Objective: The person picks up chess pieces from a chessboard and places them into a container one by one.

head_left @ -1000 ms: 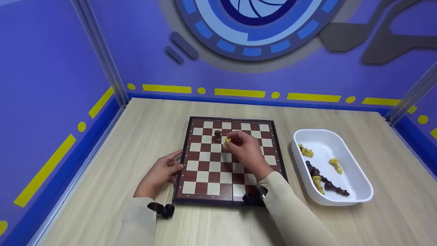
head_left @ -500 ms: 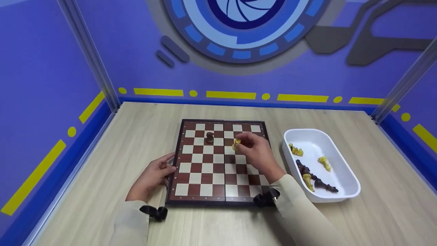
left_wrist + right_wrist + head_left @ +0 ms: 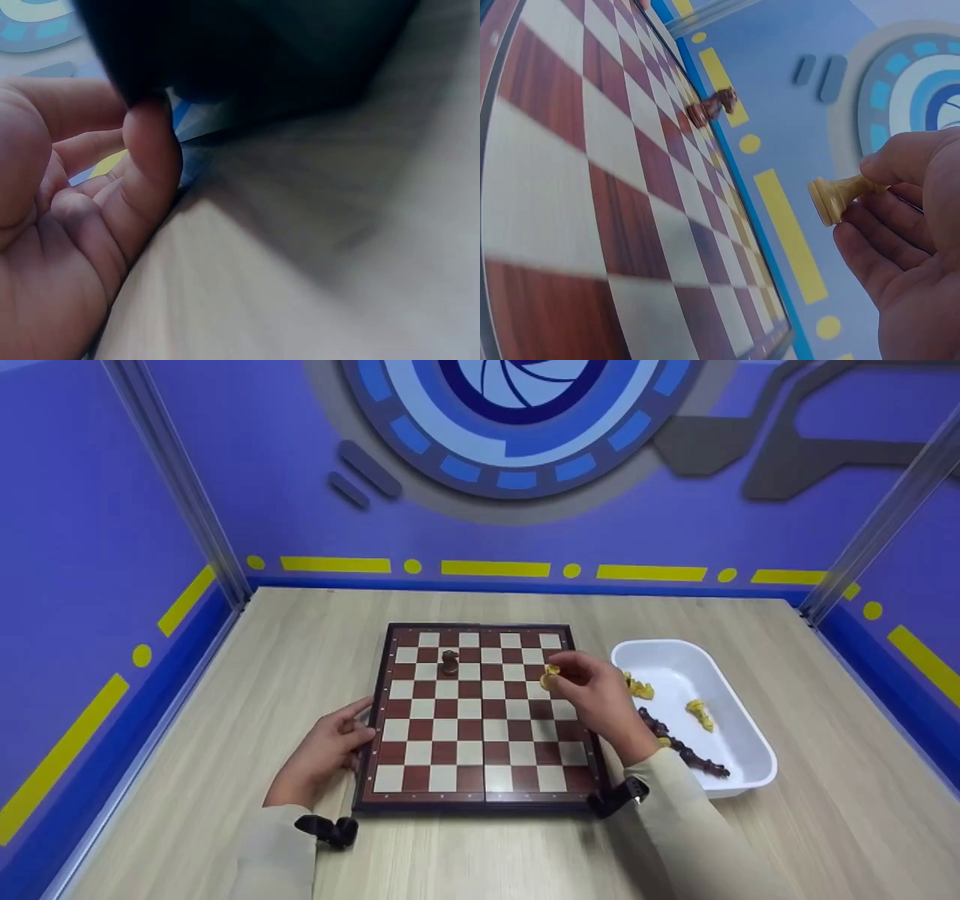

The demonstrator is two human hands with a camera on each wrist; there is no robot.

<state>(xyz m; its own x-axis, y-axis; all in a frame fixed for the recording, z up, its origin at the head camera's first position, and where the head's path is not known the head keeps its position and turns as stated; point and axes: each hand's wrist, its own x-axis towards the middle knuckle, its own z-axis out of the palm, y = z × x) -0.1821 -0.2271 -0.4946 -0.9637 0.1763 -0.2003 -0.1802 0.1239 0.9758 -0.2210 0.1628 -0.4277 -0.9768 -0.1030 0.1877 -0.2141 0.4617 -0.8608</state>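
A brown-and-white chessboard [image 3: 446, 730] lies on the table, and a dark brown knight [image 3: 449, 663] stands on its far left part. My left hand [image 3: 319, 750] grips the board's left edge; in the left wrist view its fingers [image 3: 154, 142] curl at the dark board's edge. My right hand [image 3: 604, 701] pinches a pale yellow chess piece [image 3: 830, 201] between thumb and fingers, its round base pointing out toward the board. Fingers hide the top of that piece. In the head view it overlaps the right part of the board.
A white tray [image 3: 739, 716] stands right of the board, partly behind the right hand and sleeve. Inside lie yellow pieces [image 3: 700, 714] and dark pieces [image 3: 699, 761]. Blue panels [image 3: 487, 536] wall the table at the back and sides.
My right hand has carried the yellow piece rightward across the board, away from the knight. The left hand stays at the board's edge. The whole head view has shifted slightly.
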